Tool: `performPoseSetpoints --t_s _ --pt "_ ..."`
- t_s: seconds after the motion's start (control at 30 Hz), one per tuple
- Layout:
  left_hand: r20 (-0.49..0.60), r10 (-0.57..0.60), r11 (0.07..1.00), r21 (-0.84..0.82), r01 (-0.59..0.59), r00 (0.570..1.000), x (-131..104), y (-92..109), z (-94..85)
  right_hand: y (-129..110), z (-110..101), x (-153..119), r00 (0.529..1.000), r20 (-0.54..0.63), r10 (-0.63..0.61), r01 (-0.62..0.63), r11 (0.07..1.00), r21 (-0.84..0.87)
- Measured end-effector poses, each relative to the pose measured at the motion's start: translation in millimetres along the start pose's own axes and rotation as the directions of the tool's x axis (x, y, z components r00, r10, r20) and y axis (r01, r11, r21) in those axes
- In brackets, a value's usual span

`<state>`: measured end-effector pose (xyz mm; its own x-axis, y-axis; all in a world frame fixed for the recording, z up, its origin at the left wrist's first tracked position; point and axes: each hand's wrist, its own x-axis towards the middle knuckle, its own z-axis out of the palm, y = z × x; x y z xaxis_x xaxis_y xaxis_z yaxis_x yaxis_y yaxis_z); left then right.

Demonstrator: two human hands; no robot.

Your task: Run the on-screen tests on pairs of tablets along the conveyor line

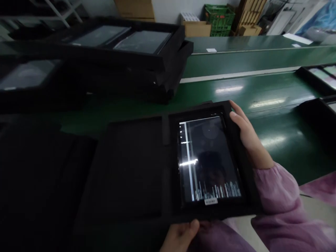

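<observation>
A black foam tray [166,175] with two compartments lies tilted in front of me. Its right compartment holds a tablet [210,157] whose lit, dark screen shows a white vertical line, jagged streaks along the bottom and a small white label [211,201]. The left compartment shows only black. My right hand [245,134] grips the tray's right edge near the far corner, thumb on top. At the near edge, my left hand [181,236] is closed on the tray with its thumb at the rim; its other fingers are partly hidden.
Stacked black trays with tablets [143,41] stand at the far left on the green workbench [275,140]. More trays [320,78] lie at the right edge. Behind the bench are a green crate [219,17] and cardboard boxes [197,28].
</observation>
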<state>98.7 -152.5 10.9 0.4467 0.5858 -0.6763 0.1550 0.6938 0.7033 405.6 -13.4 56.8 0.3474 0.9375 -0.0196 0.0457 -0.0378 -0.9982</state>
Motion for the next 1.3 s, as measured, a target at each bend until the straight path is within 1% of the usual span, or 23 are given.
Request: performPoseSetpoints --t_s 0.07,0.13,0.2,0.23,0.3,0.37,0.4,0.47,0.53,0.6,0.63,0.7,0.8,0.87,0.93,1.0,1.07,1.1,1.13,1.2,1.23,1.27,1.3 --pt "0.068 0.025 0.998 -0.058 -0.021 0.997 14.0 -0.9 8.3 12.5 -3.5 11.8 1.0 0.031 0.006 -0.004 0.999 -0.038" --pt "0.124 0.035 0.995 -0.092 -0.023 0.992 28.2 0.0 12.7 24.9 -6.8 16.2 0.998 0.062 -0.026 0.032 0.995 -0.093" --pt "0.179 0.029 0.995 -0.101 -0.011 0.983 40.4 0.6 13.0 33.4 -9.1 12.4 0.991 0.069 -0.113 0.125 0.971 -0.205" --pt "0.215 0.021 0.995 -0.096 -0.001 0.976 45.4 0.4 11.8 35.4 -9.4 7.6 0.981 0.064 -0.184 0.195 0.938 -0.288" --pt "0.298 -0.005 0.996 -0.078 0.03 0.954 53.3 -0.9 7.4 34.4 -7.7 -6.1 0.931 0.08 -0.356 0.351 0.813 -0.464" --pt "0.387 -0.042 0.996 -0.058 0.07 0.921 59.0 -2.5 1.7 29.5 -3.7 -21.8 0.855 0.152 -0.496 0.485 0.661 -0.572" --pt "0.425 -0.055 0.996 -0.045 0.081 0.904 61.1 -3.2 -1.3 27.0 -1.6 -28.9 0.821 0.193 -0.537 0.533 0.601 -0.595" --pt "0.474 -0.047 0.997 -0.032 0.07 0.879 63.9 -4.4 -6.2 24.4 1.5 -40.0 0.784 0.255 -0.566 0.584 0.534 -0.611" --pt "0.506 -0.004 0.998 -0.054 0.036 0.863 64.6 -5.6 -8.7 25.6 2.8 -47.1 0.778 0.251 -0.576 0.586 0.522 -0.619" --pt "0.512 0.047 0.992 -0.122 0.018 0.857 63.3 -6.6 -7.8 29.1 3.8 -51.9 0.794 0.148 -0.59 0.541 0.573 -0.615" --pt "0.496 0.073 0.986 -0.166 0.012 0.866 62.1 -6.8 -6.3 30.8 4.8 -54.3 0.805 0.068 -0.59 0.505 0.621 -0.599" --pt "0.414 0.124 0.97 -0.244 -0.021 0.902 58.3 -6.3 -1.3 33.1 8.4 -60.3 0.84 -0.082 -0.537 0.414 0.73 -0.544" --pt "0.258 0.216 0.936 -0.33 -0.124 0.942 49.0 -2.0 10.0 32.9 16.4 -73.4 0.889 -0.204 -0.409 0.293 0.853 -0.432" --pt "0.179 0.259 0.91 -0.375 -0.177 0.949 40.6 3.8 20.5 31.1 22.0 -84.9 0.893 -0.293 -0.34 0.256 0.922 -0.29" --pt "0.078 0.28 0.88 -0.419 -0.223 0.957 32.6 11.4 33.0 28.8 27.6 -99.1 0.891 -0.37 -0.264 0.241 0.964 -0.108" --pt "-0.114 0.254 0.853 -0.441 -0.278 0.96 26.9 19.6 45.1 26.8 33.4 -115.5 0.91 -0.366 -0.196 0.216 0.976 0.014" --pt "-0.322 0.181 0.845 -0.433 -0.315 0.929 23.6 26.2 53.2 25.5 38.4 -131.9 0.926 -0.323 -0.195 0.218 0.975 0.037" --pt "-0.386 0.148 0.848 -0.424 -0.318 0.91 22.4 28.4 54.9 25.0 40.0 -138.8 0.928 -0.301 -0.22 0.238 0.971 0.024" --pt "-0.409 0.135 0.854 -0.413 -0.315 0.902 21.0 29.8 54.9 24.7 40.8 -144.1 0.922 -0.282 -0.266 0.277 0.961 0.002" --pt "-0.385 0.184 0.853 -0.395 -0.342 0.904 16.9 29.5 49.6 24.0 38.9 -150.3 0.89 -0.227 -0.395 0.394 0.918 -0.049" --pt "-0.367 0.223 0.843 -0.392 -0.367 0.903 13.7 28.0 44.5 23.6 35.8 -151.8 0.858 -0.194 -0.475 0.471 0.879 -0.072" --pt "-0.35 0.256 0.833 -0.394 -0.389 0.901 9.8 25.6 38.2 23.0 31.1 -153.0 0.803 -0.168 -0.572 0.565 0.82 -0.096" --pt "-0.327 0.282 0.824 -0.4 -0.402 0.902 5.5 22.5 30.9 22.1 24.6 -154.7 0.739 -0.11 -0.664 0.65 0.747 -0.139"
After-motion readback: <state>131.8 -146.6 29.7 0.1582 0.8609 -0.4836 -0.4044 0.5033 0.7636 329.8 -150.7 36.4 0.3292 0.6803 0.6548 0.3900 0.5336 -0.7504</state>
